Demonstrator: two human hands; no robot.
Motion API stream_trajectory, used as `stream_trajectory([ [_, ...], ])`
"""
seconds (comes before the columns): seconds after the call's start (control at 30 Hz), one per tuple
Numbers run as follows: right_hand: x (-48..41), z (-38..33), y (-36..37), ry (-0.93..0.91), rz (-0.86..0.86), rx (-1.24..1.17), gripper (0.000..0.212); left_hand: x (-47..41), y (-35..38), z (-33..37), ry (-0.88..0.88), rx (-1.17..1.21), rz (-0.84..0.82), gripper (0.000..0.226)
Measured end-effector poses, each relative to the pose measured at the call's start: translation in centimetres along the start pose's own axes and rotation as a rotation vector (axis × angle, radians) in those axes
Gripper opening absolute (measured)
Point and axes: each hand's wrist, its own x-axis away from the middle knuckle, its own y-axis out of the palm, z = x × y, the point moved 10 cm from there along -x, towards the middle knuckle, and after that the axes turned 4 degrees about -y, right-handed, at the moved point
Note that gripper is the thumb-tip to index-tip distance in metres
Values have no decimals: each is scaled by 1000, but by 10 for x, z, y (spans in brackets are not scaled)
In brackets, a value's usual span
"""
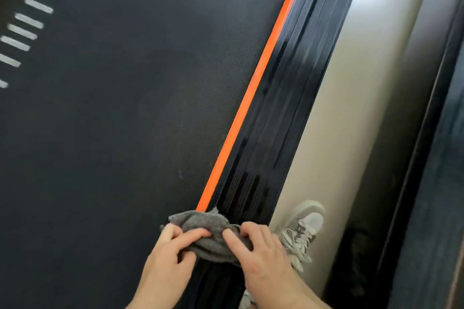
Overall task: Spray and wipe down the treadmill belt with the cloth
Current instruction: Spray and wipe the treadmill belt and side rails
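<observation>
Both gripping cloth [204, 221], L hand [170, 252], R hand [263, 254], cloth bunched btwn them — at belt [113, 108] edge

Two hands: left hand [170, 258], right hand [263, 254]. One cloth [202, 222]. One treadmill belt [125, 108]. One shoe [307, 224]. Seven white dashes [29, 20].

Head view looks steeply down (close) onto the treadmill belt [125, 108].

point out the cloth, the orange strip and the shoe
cloth [200, 221]: head view, on its bunched upper part, above the fingers
orange strip [250, 93]: head view, about midway along its length
shoe [311, 221]: head view, on its pale toe end
</observation>
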Motion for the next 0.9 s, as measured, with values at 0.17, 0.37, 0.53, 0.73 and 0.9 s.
stream_trajectory([
  [0.17,-38,34,-41,-122,39,75,46,-34,-1,45,59,-95,38,62],
  [0.37,-143,149,-107,62,191,252,63,-124,3,170,303,-336,161,72],
  [0.53,-167,149,-105,263,121,327,67,-157,-9,210,454,-702,152,73],
  [0.73,-146,35,-38,101,60,280,63,-108,-42,107,324,-780,120,73],
  [0.9,-81,-72,28,-179,-198,112,40,-8,-39,-16,106,-865,-59,60],
])
